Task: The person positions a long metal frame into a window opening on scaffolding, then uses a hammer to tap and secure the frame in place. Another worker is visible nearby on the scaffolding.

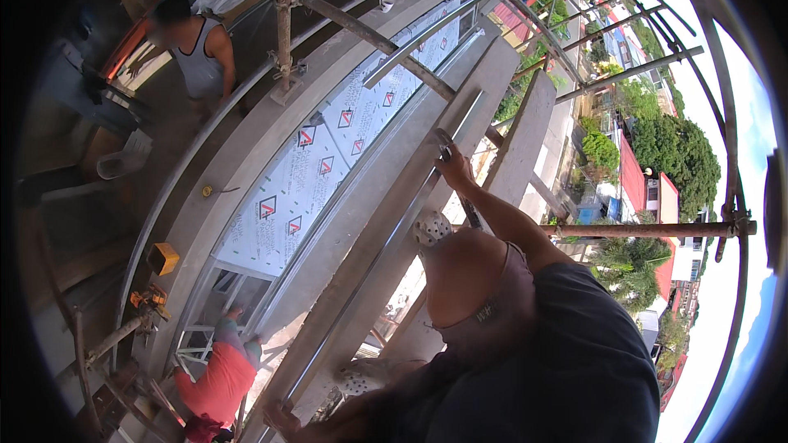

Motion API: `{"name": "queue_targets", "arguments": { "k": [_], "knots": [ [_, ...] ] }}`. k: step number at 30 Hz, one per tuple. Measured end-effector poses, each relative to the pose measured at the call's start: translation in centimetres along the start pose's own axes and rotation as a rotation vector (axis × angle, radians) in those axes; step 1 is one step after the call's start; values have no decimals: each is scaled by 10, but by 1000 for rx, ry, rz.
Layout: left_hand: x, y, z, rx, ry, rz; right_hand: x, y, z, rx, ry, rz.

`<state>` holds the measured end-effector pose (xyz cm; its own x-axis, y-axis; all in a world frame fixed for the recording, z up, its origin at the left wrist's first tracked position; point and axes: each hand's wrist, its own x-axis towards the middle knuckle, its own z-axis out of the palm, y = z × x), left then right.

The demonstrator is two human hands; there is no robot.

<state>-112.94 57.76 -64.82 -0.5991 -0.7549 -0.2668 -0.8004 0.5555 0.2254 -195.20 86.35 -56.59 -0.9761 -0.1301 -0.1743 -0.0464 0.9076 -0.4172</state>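
Observation:
A long, thin shiny metal strip (379, 262) lies lengthwise along a scaffold plank (345, 279) in front of me. My left hand (281, 420), at the lower edge, is closed around the strip's near end; its fingers are partly in shadow. Farther up, my right hand (454, 171) grips what looks like a hammer (444, 141), its metal head beside the strip and its dark handle running back below my fist. My bent knee and perforated light clogs (432, 228) are close to the strip.
Film-covered panels (287, 189) line a curved concrete ledge on the left. Scaffold poles (361, 29) cross overhead. A co-worker in red (220, 377) bends at lower left; another in a grey tank top (201, 57) stands inside. A yellow box (163, 258) sits on the ledge. Houses and trees lie far below right.

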Motion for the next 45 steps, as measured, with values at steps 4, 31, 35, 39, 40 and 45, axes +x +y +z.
{"name": "queue_targets", "arguments": {
  "k": [4,31,35,39,40,45],
  "knots": [
    [-13,-9,-14,266,20,-55,-4,-30,24,97,-56,-33],
    [298,691,25,-196,-128,875,86,61,-53,1010,17,210],
    [301,693,30,-204,-135,854,169,91,-75,874,265,249],
    [305,693,39,-286,-193,845,216,116,-81,744,265,284],
    [309,690,37,-280,-202,849,218,115,-79,732,261,257],
    [317,690,39,-325,-265,878,239,123,-71,559,208,291]
  ]
}}
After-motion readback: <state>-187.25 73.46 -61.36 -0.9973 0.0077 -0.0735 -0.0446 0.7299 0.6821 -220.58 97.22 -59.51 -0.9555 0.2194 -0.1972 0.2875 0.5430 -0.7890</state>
